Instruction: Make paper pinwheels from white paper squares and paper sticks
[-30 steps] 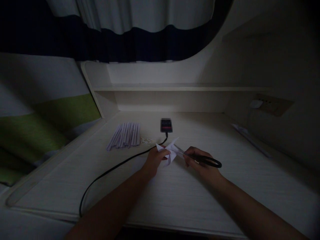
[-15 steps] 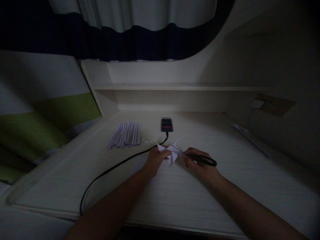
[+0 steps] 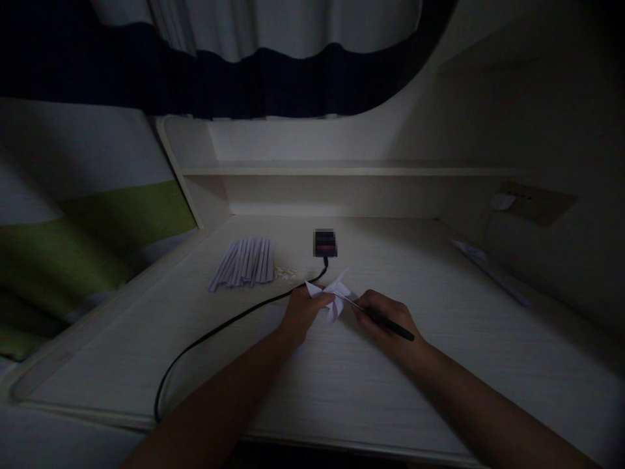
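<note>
- The desk (image 3: 439,365) is pale wood grain and takes up most of the dim view; everything below is placed against it.
- A curtain (image 3: 273,39) with a dark band hangs above the desk's far end.
- A shelf (image 3: 351,170) runs along the desk's back wall.
- A black cable (image 3: 215,335) curves from the desk's near left edge up to a small dark box (image 3: 325,243) at its middle rear.
- A fan of paper strips (image 3: 243,263) lies on the desk's left rear part, left of the box.
- The left hand (image 3: 300,316) is at the desk's middle, fingers closed on the near left edge of the paper.
- The right hand (image 3: 385,320) is just right of it, curled around the dark handles of the scissors.
- The scissors (image 3: 374,314) point left, blades nearly closed and reaching the paper.
- The paper (image 3: 332,294) is a small white folded piece held just above the desk's middle, in front of the box.
</note>
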The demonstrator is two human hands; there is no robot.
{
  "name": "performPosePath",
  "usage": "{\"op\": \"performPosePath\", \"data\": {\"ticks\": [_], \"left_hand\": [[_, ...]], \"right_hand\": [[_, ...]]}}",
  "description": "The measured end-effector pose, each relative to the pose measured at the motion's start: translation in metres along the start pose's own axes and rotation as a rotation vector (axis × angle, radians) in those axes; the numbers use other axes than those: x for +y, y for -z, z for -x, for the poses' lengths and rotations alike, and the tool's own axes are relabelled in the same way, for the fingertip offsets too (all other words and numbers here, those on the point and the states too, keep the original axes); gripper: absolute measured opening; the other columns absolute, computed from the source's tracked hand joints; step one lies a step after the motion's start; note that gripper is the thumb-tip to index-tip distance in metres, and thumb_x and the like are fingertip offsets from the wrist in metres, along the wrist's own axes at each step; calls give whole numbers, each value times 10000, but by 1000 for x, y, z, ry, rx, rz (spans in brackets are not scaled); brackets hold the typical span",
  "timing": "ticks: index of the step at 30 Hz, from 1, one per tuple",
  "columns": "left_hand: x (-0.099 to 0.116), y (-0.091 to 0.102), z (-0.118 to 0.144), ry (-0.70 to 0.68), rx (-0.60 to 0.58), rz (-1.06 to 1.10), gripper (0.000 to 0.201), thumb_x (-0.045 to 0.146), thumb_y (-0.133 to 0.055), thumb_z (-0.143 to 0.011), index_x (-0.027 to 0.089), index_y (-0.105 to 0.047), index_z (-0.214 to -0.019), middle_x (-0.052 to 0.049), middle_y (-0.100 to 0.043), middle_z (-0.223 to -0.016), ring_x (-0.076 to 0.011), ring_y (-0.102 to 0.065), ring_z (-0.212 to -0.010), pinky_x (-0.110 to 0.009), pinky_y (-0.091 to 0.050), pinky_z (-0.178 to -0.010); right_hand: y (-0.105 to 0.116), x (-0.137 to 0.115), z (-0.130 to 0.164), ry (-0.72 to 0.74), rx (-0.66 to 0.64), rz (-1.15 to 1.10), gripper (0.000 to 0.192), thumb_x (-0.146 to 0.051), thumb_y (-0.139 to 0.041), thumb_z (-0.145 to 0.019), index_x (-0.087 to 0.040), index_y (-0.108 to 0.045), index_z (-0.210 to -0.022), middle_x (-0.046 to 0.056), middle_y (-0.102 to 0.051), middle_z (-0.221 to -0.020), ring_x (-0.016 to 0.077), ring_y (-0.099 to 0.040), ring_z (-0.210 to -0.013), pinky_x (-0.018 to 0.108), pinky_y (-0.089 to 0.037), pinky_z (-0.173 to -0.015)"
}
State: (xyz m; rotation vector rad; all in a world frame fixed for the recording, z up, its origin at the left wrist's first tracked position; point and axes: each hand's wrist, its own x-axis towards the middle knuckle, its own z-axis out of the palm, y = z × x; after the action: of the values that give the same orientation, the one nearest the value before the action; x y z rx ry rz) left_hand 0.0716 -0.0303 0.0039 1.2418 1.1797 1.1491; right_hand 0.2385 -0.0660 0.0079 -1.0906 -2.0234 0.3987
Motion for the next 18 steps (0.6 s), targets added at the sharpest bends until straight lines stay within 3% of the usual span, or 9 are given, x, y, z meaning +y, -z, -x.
{"op": "performPosePath", "data": {"ticks": [9, 18], "left_hand": [[-4, 1, -1, -1, 1, -9, 127, 268, -613, -559, 154, -590, -508, 22, -537, -492, -114, -475, -490, -233, -336, -523], [-1, 0, 0, 7, 24, -78, 129, 261, -593, -564, 142, -583, -518, 24, -523, -490, -100, -458, -479, -215, -332, -494]], "right_hand": [[1, 0, 0, -7, -8, 4, 96, -255, -435, -770, -187, -494, -738, -9, -504, -639, 92, -469, -540, 218, -360, -493], [-2, 2, 1, 79, -9, 19, 88, -234, -438, -781, -181, -496, -744, -9, -496, -636, 85, -464, -535, 203, -364, -493]]}}
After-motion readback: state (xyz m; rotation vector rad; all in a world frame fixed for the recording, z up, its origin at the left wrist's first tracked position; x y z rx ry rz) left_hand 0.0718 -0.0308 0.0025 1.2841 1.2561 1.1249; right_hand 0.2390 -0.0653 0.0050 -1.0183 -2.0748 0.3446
